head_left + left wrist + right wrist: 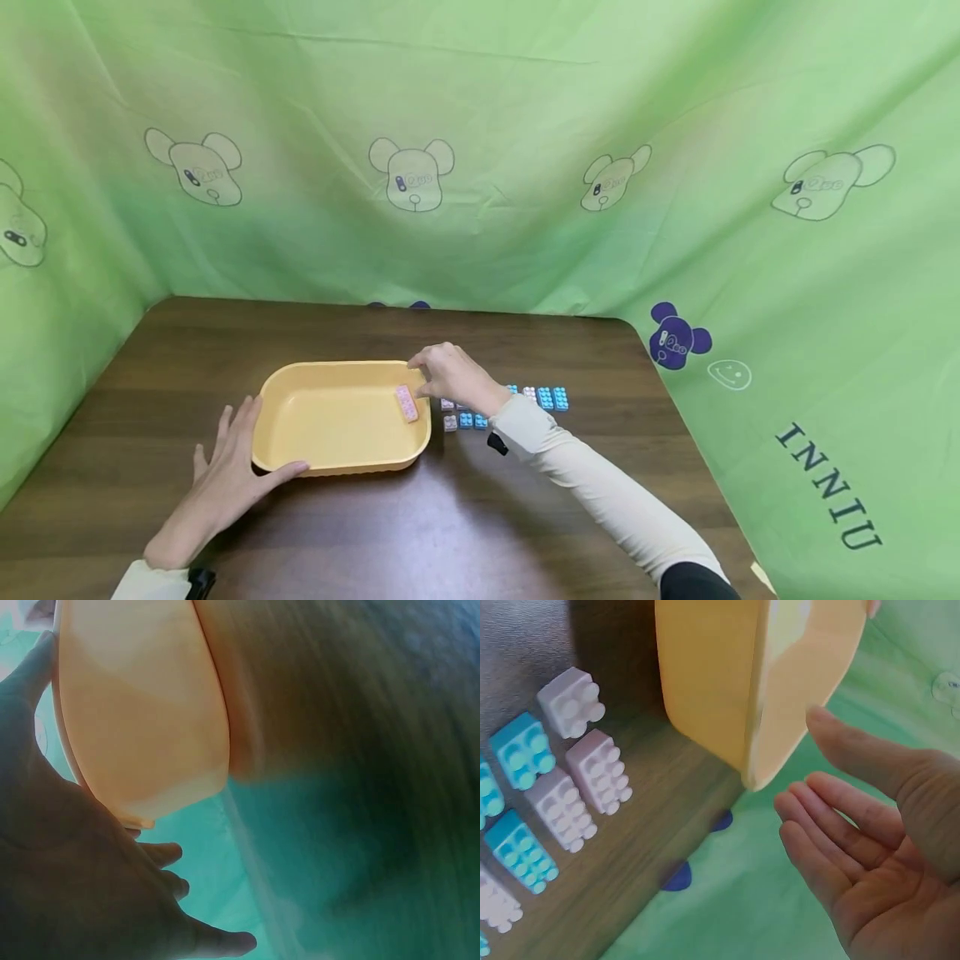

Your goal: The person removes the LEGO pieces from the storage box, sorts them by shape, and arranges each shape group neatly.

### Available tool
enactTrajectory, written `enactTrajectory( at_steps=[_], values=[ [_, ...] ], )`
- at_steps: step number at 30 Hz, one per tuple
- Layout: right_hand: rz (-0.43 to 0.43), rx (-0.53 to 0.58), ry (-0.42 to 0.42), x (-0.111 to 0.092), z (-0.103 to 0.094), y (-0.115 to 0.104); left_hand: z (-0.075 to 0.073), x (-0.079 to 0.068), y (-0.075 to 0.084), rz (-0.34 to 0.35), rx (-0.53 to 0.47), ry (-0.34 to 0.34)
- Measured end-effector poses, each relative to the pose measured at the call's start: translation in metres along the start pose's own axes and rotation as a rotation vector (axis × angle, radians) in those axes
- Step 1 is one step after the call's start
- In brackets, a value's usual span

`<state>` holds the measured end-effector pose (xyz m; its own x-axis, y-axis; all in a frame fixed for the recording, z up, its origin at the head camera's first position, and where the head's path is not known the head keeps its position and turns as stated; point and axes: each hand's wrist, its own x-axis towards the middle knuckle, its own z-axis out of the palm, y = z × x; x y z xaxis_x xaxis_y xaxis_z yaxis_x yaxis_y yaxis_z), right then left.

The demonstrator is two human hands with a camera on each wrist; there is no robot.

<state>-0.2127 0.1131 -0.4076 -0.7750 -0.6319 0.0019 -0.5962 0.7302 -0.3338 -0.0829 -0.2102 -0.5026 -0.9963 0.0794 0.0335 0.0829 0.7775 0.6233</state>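
Note:
A yellow plastic basin (341, 462) sits on the brown table, and one pink building brick (407, 404) lies inside near its right end. My left hand (228, 467) rests against the basin's near left corner, fingers spread along the side and thumb at the front rim. Over the right rim is my right hand (456, 377), its thumb and fingers apart with nothing between them in the right wrist view. Beside the basin, partly hidden under the right forearm, stand rows of pink bricks (600, 771) and blue bricks (523, 750), studs up.
The wooden table (360, 542) reaches back to a green curtain (480, 250) printed with bear heads, which also hangs along both sides. Two blue bricks (553, 398) mark the right end of the back row.

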Motion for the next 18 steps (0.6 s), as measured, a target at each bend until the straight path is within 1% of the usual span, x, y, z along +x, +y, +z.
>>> enactTrajectory(
  at_steps=[7, 14, 18],
  values=[
    [-0.064, -0.122, -0.087, 0.014, 0.014, -0.011, 0.001, 0.001, 0.002, 0.002, 0.001, 0.013],
    [-0.047, -0.176, -0.157, 0.021, 0.026, -0.018, 0.002, -0.001, 0.001, -0.006, -0.010, 0.018],
    [-0.071, -0.199, -0.170, 0.022, 0.032, -0.020, 0.002, -0.002, 0.001, -0.006, -0.013, 0.027]
  ],
)
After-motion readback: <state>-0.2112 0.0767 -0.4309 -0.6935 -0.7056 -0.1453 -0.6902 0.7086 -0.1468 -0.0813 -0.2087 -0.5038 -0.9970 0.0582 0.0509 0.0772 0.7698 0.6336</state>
